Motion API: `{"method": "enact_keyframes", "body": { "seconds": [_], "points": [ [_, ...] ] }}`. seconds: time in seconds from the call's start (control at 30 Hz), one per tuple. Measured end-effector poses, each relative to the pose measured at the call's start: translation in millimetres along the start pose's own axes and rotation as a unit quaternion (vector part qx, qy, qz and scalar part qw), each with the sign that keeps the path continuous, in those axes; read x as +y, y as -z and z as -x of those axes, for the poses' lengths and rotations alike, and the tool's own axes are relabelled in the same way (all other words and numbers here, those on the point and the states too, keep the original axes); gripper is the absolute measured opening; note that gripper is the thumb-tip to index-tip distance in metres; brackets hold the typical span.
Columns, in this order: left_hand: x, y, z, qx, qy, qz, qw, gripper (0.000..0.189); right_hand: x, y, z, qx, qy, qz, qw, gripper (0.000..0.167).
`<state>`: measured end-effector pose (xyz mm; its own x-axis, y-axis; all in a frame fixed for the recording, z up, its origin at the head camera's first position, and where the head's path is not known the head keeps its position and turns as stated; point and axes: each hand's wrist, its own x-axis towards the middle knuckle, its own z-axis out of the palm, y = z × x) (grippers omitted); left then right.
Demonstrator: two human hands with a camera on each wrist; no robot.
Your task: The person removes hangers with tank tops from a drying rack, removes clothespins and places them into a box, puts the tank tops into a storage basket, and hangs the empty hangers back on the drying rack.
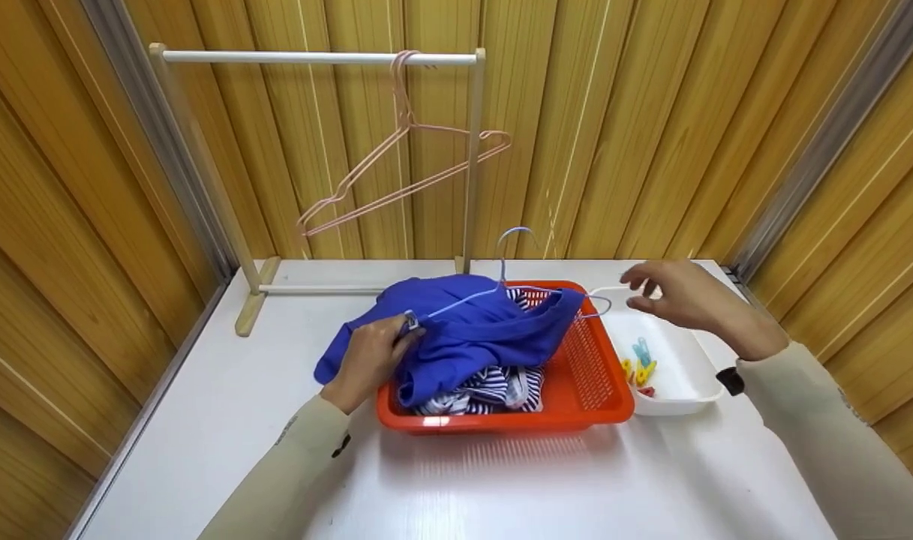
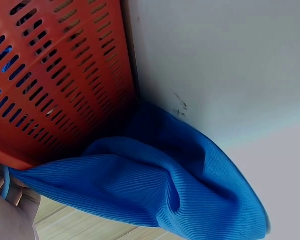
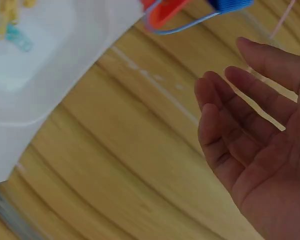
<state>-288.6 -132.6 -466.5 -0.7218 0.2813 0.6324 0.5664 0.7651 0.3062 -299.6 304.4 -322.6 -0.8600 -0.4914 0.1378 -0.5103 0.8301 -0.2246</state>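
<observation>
A blue ribbed garment [image 1: 471,322] lies draped over a red basket [image 1: 501,421], part of it hanging past the left side. A light-blue wire hanger [image 1: 503,264] runs through it with its hook up; the right end loop sticks out of the cloth. My left hand [image 1: 370,356] grips the garment and the hanger's left part. In the left wrist view, the fingers [image 2: 27,202] curl beside the pale blue wire. To the right of the hanger, my right hand [image 1: 685,300] is raised above the white tray with nothing in it, fingers loosely bent [image 3: 215,130].
Striped clothes [image 1: 494,386] lie under the garment in the basket. A white tray [image 1: 689,401] with several coloured clothespins [image 1: 642,352] stands right of it. Behind, a rack [image 1: 313,57] carries pink hangers [image 1: 403,127]. Wood-patterned walls [image 1: 614,150] enclose the table.
</observation>
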Motion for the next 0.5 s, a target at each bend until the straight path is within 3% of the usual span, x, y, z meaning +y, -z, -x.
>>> {"method": "enact_keyframes", "body": {
  "seconds": [0.13, 0.27, 0.5],
  "points": [
    [-2.3, 0.6, 0.3, -0.002, 0.006, 0.004, 1.0, 0.03, -56, 9, -17.2, 0.042, 0.088, -0.003, 0.9953, 0.023],
    [-4.2, -0.3, 1.4, -0.011, 0.012, 0.006, 0.9998, 0.031, -105, 8, -36.9, 0.057, 0.16, 0.0, 0.9855, 0.021],
    [-5.7, 0.5, 3.3, -0.003, 0.007, -0.006, 1.0, 0.031, -168, -19, -73.4, 0.095, 0.261, -0.003, 0.9606, 0.017]
  ]
}}
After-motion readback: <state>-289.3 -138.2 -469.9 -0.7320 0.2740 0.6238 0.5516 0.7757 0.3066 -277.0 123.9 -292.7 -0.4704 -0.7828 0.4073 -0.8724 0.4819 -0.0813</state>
